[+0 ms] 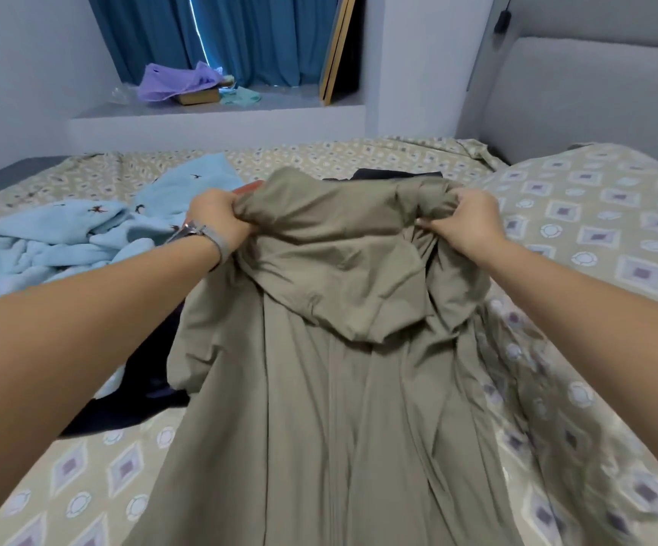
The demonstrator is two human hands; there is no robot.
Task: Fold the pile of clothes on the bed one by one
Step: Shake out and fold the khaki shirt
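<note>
An olive-green hooded jacket (339,407) hangs in front of me over the bed, its hood flopped toward me. My left hand (221,218) grips the bunched fabric at its left shoulder; a watch sits on that wrist. My right hand (465,220) grips the bunched right shoulder. On the bed to the left lies a crumpled light-blue garment (67,238) with small dark motifs. A dark navy garment (142,392) lies under my left forearm, partly hidden by the jacket. A dark piece (390,174) and an orange-red scrap (249,188) peek out behind the jacket's top.
The bed (595,238) has a beige sheet with diamond patterns; a grey headboard (595,96) stands at the right. Beyond the bed a window ledge (217,112) holds purple cloth, a box and a wooden frame, with blue curtains behind.
</note>
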